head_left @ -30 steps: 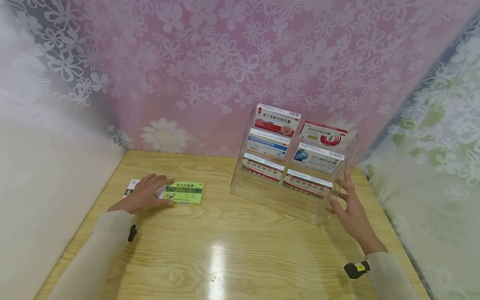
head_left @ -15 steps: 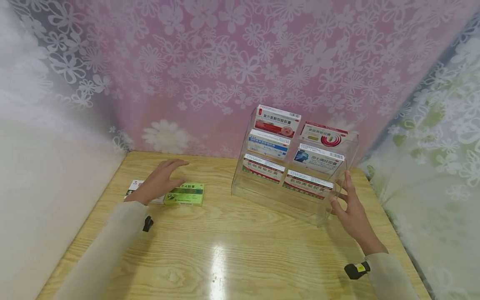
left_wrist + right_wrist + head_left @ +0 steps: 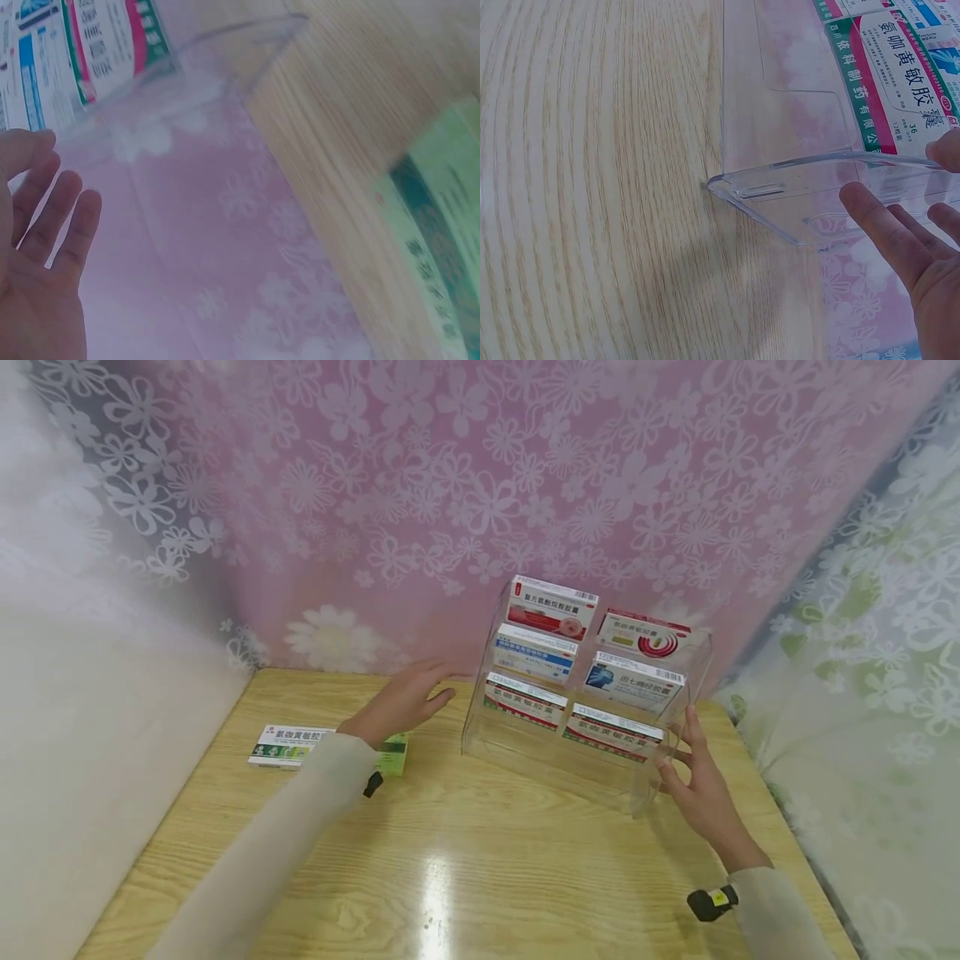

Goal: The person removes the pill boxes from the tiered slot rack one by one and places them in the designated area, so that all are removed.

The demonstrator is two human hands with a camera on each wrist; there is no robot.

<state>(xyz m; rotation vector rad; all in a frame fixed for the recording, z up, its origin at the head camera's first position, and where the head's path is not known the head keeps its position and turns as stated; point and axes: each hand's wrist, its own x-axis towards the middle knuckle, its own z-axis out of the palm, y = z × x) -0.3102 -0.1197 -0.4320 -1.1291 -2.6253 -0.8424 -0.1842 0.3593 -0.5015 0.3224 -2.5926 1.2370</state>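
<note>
A clear plastic display rack (image 3: 540, 768) stands on the table, with medicine boxes in two columns. My right hand (image 3: 705, 797) holds the rack's right side, thumb near the front edge; the right wrist view shows the fingers at the side panel (image 3: 780, 191). My left hand (image 3: 397, 702) is held in the air left of the rack, fingers loosely extended and holding nothing. Beneath its wrist, a green medicine box (image 3: 393, 756) is partly hidden. Beside that box is a white medicine box (image 3: 285, 747), partly covered by the sleeve.
A wood-grain table (image 3: 487, 877) carries everything. Behind it hangs a pink floral curtain (image 3: 420, 527); a pale cloth (image 3: 90, 693) borders the left and a leafy floral cloth (image 3: 862, 710) the right. The upper rack slots hold a red-and-white box (image 3: 552, 608) among others.
My left hand has left the two boxes on the table and moved right, toward the rack, holding nothing. My right hand has stayed on the rack.
</note>
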